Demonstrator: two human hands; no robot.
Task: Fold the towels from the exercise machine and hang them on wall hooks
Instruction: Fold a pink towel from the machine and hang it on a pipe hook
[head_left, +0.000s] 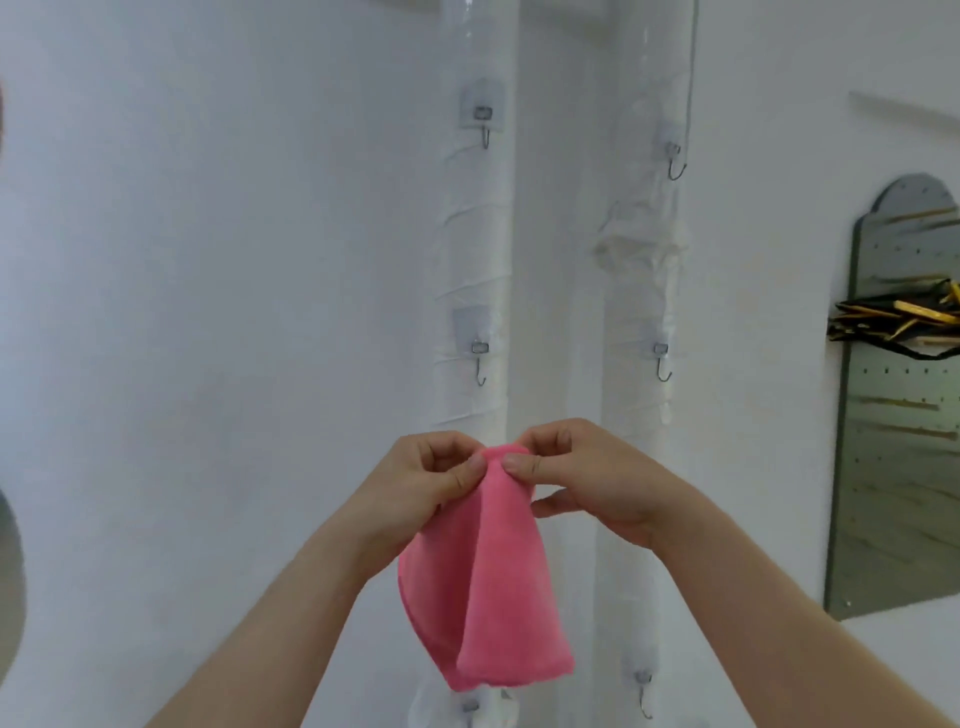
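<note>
A folded pink towel (491, 582) hangs in front of me, held up by its top edge. My left hand (434, 483) pinches that top edge from the left, and my right hand (582, 475) pinches it from the right, thumbs close together. Behind the towel stand two white wrapped columns with metal wall hooks. The left column carries an upper hook (484, 134) and a middle hook (480, 364). The right column carries an upper hook (674, 163), a middle hook (662, 364) and a low hook (644, 699). All visible hooks are bare.
A grey arched pegboard (898, 467) leans against the white wall at the right, with a black and gold bundle (898, 322) hanging on it. A grey rounded shape (8, 571) shows at the left edge.
</note>
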